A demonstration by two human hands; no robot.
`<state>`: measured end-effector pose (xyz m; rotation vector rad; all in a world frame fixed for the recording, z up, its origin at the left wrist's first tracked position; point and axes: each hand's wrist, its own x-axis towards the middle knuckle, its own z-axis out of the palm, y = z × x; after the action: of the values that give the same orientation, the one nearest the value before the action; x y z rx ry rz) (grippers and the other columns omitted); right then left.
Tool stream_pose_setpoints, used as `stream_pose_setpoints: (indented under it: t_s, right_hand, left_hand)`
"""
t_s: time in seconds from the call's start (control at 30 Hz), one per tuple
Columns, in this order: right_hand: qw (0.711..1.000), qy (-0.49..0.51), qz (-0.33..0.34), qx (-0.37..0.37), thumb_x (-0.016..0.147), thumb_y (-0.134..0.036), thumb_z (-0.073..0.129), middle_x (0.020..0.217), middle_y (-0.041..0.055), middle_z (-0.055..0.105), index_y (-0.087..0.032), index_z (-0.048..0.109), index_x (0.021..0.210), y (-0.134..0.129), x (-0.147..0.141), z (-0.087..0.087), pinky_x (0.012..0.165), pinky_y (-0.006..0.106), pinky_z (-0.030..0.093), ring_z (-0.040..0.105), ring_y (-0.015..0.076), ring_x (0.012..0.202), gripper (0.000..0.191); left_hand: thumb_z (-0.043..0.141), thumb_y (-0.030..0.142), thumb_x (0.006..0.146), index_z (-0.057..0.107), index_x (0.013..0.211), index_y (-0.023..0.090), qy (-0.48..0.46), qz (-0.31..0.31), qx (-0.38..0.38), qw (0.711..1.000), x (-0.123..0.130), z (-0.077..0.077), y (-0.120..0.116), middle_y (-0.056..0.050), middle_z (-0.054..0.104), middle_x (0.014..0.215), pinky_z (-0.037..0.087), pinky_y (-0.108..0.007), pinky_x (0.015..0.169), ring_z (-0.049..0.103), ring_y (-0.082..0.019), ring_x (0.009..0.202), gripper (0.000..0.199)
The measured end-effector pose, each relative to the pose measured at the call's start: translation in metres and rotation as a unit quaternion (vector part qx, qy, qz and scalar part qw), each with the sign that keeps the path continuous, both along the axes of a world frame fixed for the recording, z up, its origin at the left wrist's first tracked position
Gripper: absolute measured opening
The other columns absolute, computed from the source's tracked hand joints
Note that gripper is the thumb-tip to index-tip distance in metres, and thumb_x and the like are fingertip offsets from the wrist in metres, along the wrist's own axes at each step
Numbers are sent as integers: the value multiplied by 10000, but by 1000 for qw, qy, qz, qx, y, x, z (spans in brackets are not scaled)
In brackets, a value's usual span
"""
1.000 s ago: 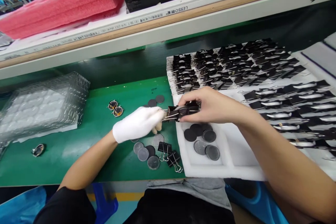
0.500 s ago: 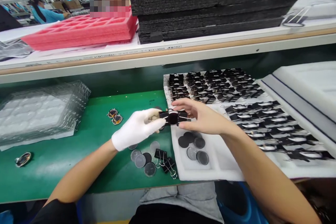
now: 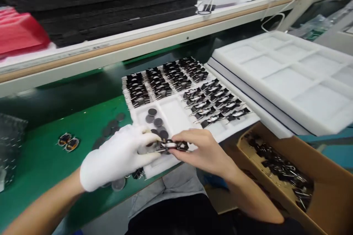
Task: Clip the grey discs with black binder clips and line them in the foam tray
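Observation:
A round part clamped by black binder clips (image 3: 174,145) is held between my two hands, over the near left edge of the white foam tray (image 3: 176,114). My left hand (image 3: 118,154), in a white glove, pinches the clipped part at its left end. The bare fingers of my right hand (image 3: 202,150) grip its right end. Dark round discs (image 3: 158,122) lie in a tray compartment just beyond the hands, and more discs (image 3: 110,126) rest on the green table. Rows of clipped parts (image 3: 171,77) fill the tray's back and right compartments.
A cardboard box (image 3: 248,154) of binder clips stands low at the right, below a stack of white foam trays (image 3: 281,69). Two round parts (image 3: 68,142) lie on the green table (image 3: 41,165). A shelf edge (image 3: 110,53) crosses behind, carrying black foam sheets (image 3: 110,3).
The view has swung to the right, bringing the cardboard box into sight. Both hands still hold the clipped part, which is now turned edge-up, and my right fingers have closed on it.

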<state>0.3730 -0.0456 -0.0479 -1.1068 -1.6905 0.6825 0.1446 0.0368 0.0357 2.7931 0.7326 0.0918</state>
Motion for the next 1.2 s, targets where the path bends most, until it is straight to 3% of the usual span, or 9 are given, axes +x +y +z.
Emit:
stream_pose_setpoints:
  t_s: [0.1, 0.2, 0.3, 0.37, 0.7, 0.87, 1.0, 1.1, 1.2]
  right_hand:
    - [988, -30, -146, 30, 870, -336, 806, 1124, 87, 758, -243, 698, 1216, -38, 31, -25, 890, 388, 553, 710, 262, 1014, 374]
    - [922, -18, -382, 59, 772, -429, 882, 1247, 117, 663, -249, 637, 1301, -60, 61, -53, 990, 466, 504, 618, 325, 1184, 610]
    - [845, -29, -533, 32, 806, -436, 833, 1148, 105, 638, -223, 647, 1245, -63, 78, -74, 926, 461, 497, 616, 303, 1079, 522]
    - [832, -54, -552, -10, 834, -432, 798, 1075, 90, 630, -221, 670, 1199, -58, 82, -82, 931, 476, 480, 609, 293, 1028, 441]
    - [845, -65, -530, -33, 875, -433, 751, 919, 44, 606, -221, 733, 1113, -46, 94, -93, 887, 439, 483, 617, 247, 870, 319]
    - [834, -110, -536, 67, 918, -273, 723, 920, 70, 618, -202, 717, 1133, -53, 78, -82, 839, 415, 505, 620, 237, 824, 227]
    - [897, -200, -367, 147, 915, -129, 706, 987, 84, 678, -244, 681, 1163, -48, 55, -62, 870, 442, 492, 663, 268, 924, 274]
    - [936, -272, -160, 155, 953, -109, 643, 1070, 91, 705, -243, 625, 1261, -32, 40, -46, 883, 453, 481, 679, 283, 992, 336]
    - [931, -326, -45, 157, 1005, -147, 555, 1230, 140, 685, -199, 545, 1390, -7, 26, -35, 889, 456, 492, 666, 306, 1082, 388]
  left_hand:
    - [559, 451, 1000, 728, 995, 228, 45, -47, 79, 995, 43, -17, -8, -54, 638, 860, 447, -323, 694, 598, -210, 790, 279]
    - [514, 477, 1014, 694, 962, 196, 60, -48, 144, 987, 91, -38, -17, -75, 608, 820, 421, -365, 667, 596, -258, 775, 338]
    - [441, 492, 1035, 670, 941, 176, 44, -34, 187, 981, 132, -58, -23, -102, 614, 813, 417, -397, 678, 621, -299, 802, 401]
    - [431, 484, 1037, 651, 873, 166, 42, -22, 201, 978, 152, -70, -25, -124, 628, 822, 412, -404, 682, 636, -309, 818, 420]
    - [520, 503, 1008, 648, 918, 153, 53, -18, 225, 973, 162, -89, -23, -137, 645, 859, 382, -393, 679, 638, -317, 865, 384]
    - [484, 410, 1036, 658, 975, 168, 74, -113, 199, 971, 142, -79, -23, -110, 671, 904, 384, -378, 672, 634, -271, 838, 304]
    - [354, 412, 1072, 673, 992, 178, 74, -93, 223, 968, 93, -39, -4, -99, 684, 892, 396, -386, 694, 632, -244, 800, 403]
    - [363, 390, 1064, 711, 1077, 179, 83, 59, 232, 967, 27, -6, 19, -108, 717, 970, 428, -384, 764, 659, -242, 857, 407]
    - [357, 382, 1060, 713, 1200, 194, 52, 217, 242, 944, -51, 7, 31, -104, 741, 1086, 456, -396, 870, 683, -256, 990, 427]
